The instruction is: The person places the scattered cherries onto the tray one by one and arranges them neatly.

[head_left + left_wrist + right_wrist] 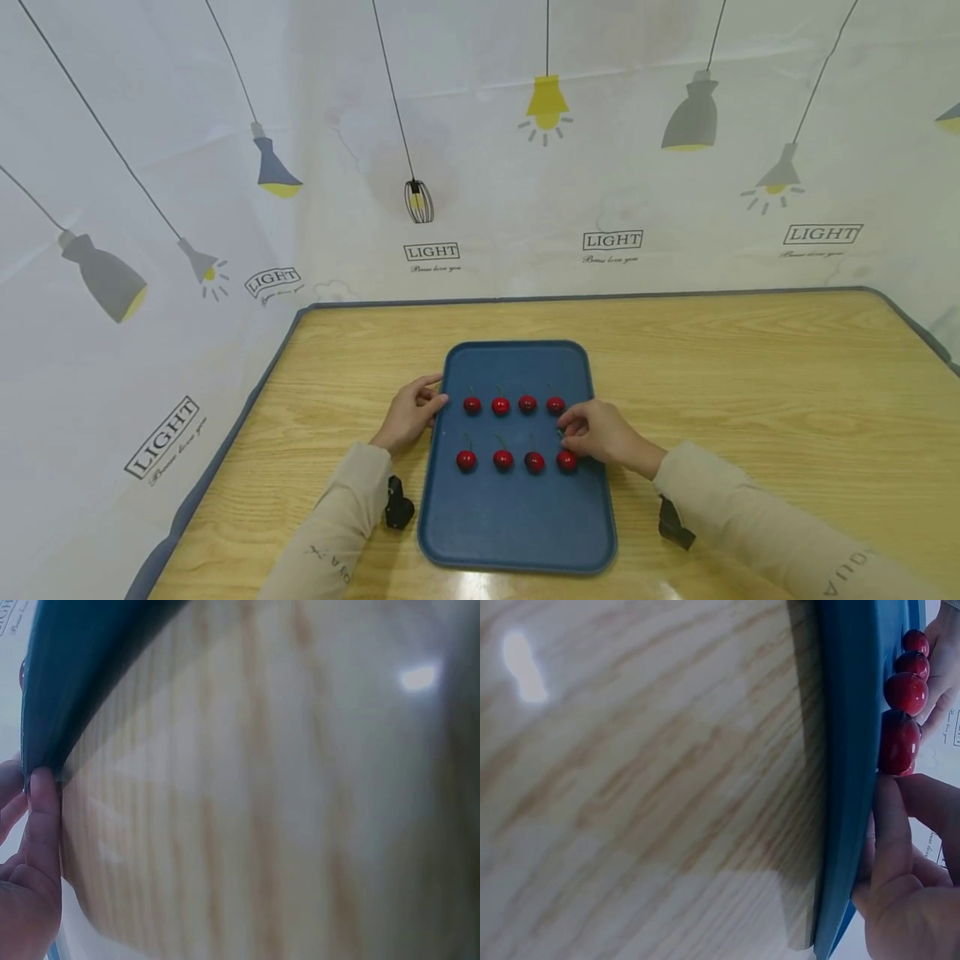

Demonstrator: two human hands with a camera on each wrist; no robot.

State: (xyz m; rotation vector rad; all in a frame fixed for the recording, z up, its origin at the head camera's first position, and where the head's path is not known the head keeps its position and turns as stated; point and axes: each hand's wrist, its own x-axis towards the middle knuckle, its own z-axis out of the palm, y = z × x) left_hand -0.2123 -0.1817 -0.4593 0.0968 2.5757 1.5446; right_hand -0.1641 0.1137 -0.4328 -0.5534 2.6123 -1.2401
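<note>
A blue rectangular tray (517,525) lies on the table, bearing two rows of red cherries with thin stems. My left hand (408,414) holds the tray's left rim, thumb and fingers at the edge; the left wrist view shows the thumb (45,795) against the rim. Over the tray's right side, my right hand (606,435) pinches the stem of the rightmost cherry (566,461) in the near row. That stem is mostly hidden by the fingertips. In the right wrist view, the thumb and index finger meet right beside the nearest cherry (900,742).
The far row of cherries (501,406) runs across the tray's middle, close to my right fingertips. Wood-grain table (750,375) surrounds the tray. A pale wall covering (495,167) with printed lamps rises behind and at the left. Black wrist-worn devices (399,502) sit by both sleeves.
</note>
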